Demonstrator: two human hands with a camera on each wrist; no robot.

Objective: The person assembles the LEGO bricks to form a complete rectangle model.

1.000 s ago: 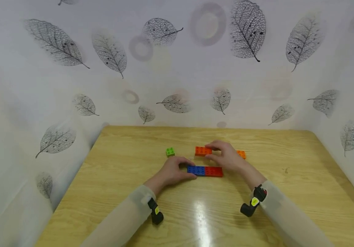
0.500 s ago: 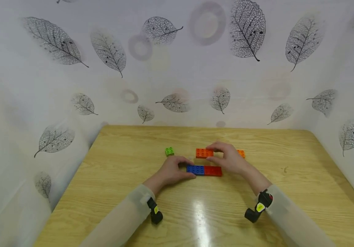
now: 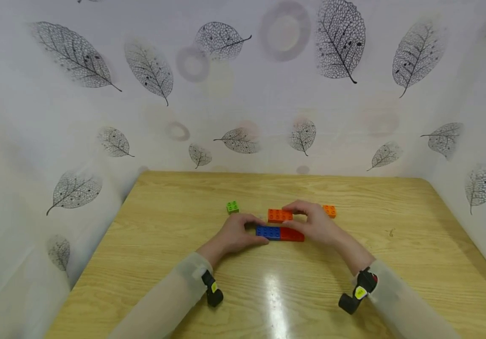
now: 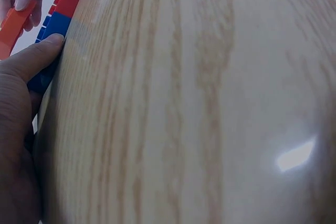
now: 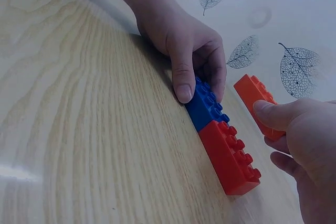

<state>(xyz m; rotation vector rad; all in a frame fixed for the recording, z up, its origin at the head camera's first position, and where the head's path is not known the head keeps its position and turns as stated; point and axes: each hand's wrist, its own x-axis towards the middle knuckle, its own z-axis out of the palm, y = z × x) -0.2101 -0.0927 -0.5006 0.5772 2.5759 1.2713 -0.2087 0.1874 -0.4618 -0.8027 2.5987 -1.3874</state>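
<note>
A blue building brick and a red building brick lie end to end on the table. My left hand grips the blue brick at its left end, thumb on the near side and fingers on the far side. My right hand pinches an orange-red building brick by its right end, studs up. In the right wrist view that brick hangs above the table, apart from the blue and red pair. The far side of the blue brick is partly hidden by my left fingers.
Behind my left hand, a small green brick stands on the wooden table. A lighter orange brick sits just beyond my right hand. A leaf-patterned cloth hangs along the back and sides.
My right hand has brought the orange-red brick nearer to the blue and red pair, uncovering more of the lighter orange brick. The left hand holds its place on the blue brick.
</note>
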